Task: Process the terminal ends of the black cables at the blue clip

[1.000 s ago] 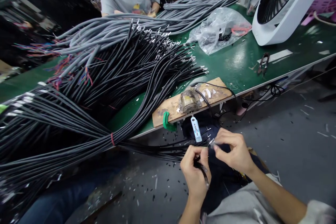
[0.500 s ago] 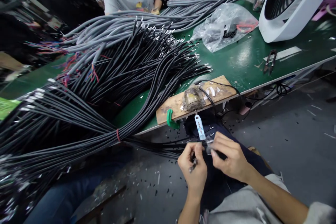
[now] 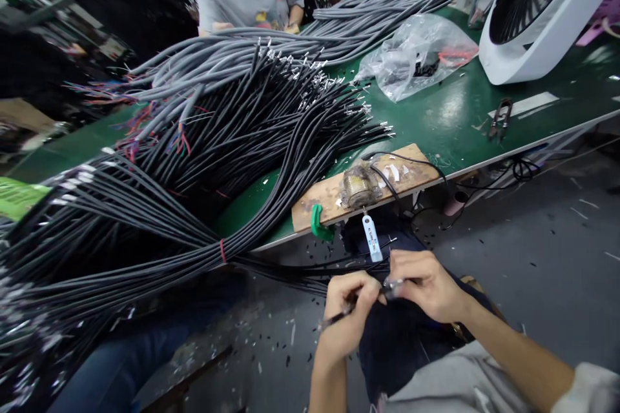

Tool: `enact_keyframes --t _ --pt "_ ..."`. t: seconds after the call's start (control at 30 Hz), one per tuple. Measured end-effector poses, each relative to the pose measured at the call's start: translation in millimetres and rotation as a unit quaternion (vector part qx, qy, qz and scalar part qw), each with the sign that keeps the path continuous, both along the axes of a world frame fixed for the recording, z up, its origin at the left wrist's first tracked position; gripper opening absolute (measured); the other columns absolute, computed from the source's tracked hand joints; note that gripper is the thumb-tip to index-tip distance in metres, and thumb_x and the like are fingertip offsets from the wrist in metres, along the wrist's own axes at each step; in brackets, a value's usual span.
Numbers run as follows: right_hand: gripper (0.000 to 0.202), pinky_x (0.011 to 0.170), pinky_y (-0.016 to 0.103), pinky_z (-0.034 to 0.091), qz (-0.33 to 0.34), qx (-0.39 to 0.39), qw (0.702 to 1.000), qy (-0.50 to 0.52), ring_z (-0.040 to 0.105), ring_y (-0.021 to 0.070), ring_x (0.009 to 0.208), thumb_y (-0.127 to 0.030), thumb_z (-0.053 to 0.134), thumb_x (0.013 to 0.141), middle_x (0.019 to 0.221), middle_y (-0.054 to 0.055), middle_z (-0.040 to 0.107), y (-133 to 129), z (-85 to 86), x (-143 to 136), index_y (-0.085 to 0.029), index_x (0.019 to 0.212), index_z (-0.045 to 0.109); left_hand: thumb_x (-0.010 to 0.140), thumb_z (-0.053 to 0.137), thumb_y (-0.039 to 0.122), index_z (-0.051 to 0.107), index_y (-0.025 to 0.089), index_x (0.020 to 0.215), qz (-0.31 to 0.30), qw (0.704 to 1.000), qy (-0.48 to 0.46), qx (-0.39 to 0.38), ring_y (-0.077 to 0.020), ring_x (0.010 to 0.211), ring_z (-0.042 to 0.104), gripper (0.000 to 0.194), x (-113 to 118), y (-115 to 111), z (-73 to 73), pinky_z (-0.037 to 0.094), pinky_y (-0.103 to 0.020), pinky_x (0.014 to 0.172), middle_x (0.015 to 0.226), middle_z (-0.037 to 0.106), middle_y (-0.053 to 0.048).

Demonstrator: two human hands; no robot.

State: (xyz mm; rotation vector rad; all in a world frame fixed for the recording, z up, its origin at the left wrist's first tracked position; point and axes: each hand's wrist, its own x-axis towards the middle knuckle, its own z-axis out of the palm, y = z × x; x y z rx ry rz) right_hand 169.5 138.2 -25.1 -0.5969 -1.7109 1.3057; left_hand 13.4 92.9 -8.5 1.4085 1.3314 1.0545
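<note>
My left hand [image 3: 349, 310] is closed round a black cable, whose dark end sticks out at its left side. Close beside it, my right hand [image 3: 423, 281] pinches a small, blurred piece at the cable. The fingertips of both hands nearly meet. Just above them a light blue tag [image 3: 372, 239] hangs from a motor-like part [image 3: 359, 186] wrapped in clear film on a wooden board [image 3: 314, 201]. A bundle of black cables [image 3: 261, 219] with a red tie [image 3: 222, 250] runs along the table edge to the left of my hands.
Grey cables [image 3: 203, 55] and black cables cover the green table [image 3: 450, 110]. A green clamp [image 3: 320, 224] grips its edge. Further right are a plastic bag [image 3: 404, 51], snips [image 3: 500, 119] and a white fan [image 3: 523, 64]. Across the table sits a person in a grey shirt [image 3: 247, 3].
My left hand has turned and moved slightly left and down, and the cable shows more at its left side. My right hand's fingers have closed in beside it. The view has shifted slightly.
</note>
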Motion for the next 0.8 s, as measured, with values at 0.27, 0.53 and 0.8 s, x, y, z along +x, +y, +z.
enact_keyframes --t 0.27,0.53,0.8 --pt "0.040 0.030 0.018 0.024 0.165 -0.381 0.902 0.118 0.032 0.0058 0.031 -0.046 0.068 0.072 0.040 -0.004 0.047 10 -8.2 -3 -0.016 0.050 0.056 0.085 0.063 0.039 0.064 0.018 0.068 -0.003 0.991 -0.049 0.122 -0.0130 0.057 0.052 0.027 1 1 -4.8 0.038 -0.024 0.055 0.061 0.058 -0.002" --pt "0.042 0.049 0.021 0.034 -0.009 -0.284 0.957 0.048 0.045 0.0084 0.051 -0.053 0.071 0.072 0.055 -0.002 0.055 56 13.6 -9 -0.012 0.063 0.064 0.081 0.069 0.033 0.060 0.017 0.069 0.080 0.969 -0.137 0.188 -0.0109 0.057 0.050 0.022 8 -2 -22.4 0.039 -0.022 0.054 0.063 0.052 0.001" --pt "0.044 0.046 0.020 0.034 0.051 -0.443 0.866 0.224 0.046 0.0080 0.050 -0.053 0.077 0.067 0.056 -0.001 0.055 44 13.0 -39 -0.011 0.063 0.066 0.082 0.067 0.028 0.056 0.017 0.070 0.100 0.971 -0.124 0.178 -0.0108 0.059 0.049 0.020 7 14 -23.1 0.038 -0.021 0.055 0.065 0.049 0.002"
